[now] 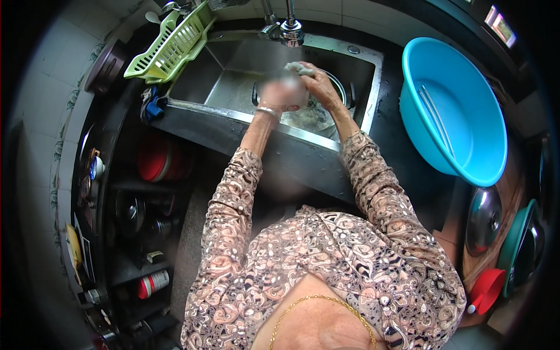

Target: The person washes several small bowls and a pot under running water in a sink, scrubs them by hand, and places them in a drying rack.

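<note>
Both my hands are over a steel sink (210, 109). My right hand (323, 87) grips a pale, wet scrubbing cloth (299, 68) at its fingertips. Close beside it, my left hand (278, 94), with a bangle on the wrist, holds a pale bowl (292, 107) with a red mark. A blurred patch hides much of the left fingers and the bowl. Beneath both hands stands a metal pot (345, 89) with dark side handles, holding cloudy water (317, 116). The chrome faucet head (292, 35) hangs just beyond my hands.
A light green plastic dish rack (175, 48) sits left of the sink, near a blue cloth (153, 105). On the right counter, a large blue basin (472, 105) holds thin rods (437, 120). Nearer me are a metal lid (483, 221) and a red plastic container (486, 291).
</note>
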The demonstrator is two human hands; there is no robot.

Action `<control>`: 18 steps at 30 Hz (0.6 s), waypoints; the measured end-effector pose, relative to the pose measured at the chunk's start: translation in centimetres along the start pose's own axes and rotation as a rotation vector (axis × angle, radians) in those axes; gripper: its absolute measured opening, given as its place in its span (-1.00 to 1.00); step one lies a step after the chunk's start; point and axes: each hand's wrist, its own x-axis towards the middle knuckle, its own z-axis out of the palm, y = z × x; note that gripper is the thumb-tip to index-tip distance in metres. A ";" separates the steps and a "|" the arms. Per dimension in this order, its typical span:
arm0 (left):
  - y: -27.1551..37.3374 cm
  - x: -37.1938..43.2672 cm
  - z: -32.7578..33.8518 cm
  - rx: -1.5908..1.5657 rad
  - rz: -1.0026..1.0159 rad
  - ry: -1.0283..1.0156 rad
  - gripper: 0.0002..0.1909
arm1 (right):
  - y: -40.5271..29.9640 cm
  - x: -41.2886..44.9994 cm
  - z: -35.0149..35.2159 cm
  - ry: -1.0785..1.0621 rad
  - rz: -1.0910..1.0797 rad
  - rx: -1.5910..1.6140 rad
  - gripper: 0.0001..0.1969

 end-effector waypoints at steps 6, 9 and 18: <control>-3.4 1.1 -0.6 -0.418 0.020 0.072 -0.82 | -0.6 -2.7 2.2 -0.069 -0.497 -0.875 -0.65; -3.2 0.4 -0.3 -0.409 -0.007 0.123 -0.76 | -0.6 -3.7 3.3 0.038 -0.284 -0.637 -0.66; -3.4 0.6 -1.4 -0.438 0.109 -0.156 -0.72 | -1.1 1.0 2.9 0.047 -0.150 -0.984 -0.68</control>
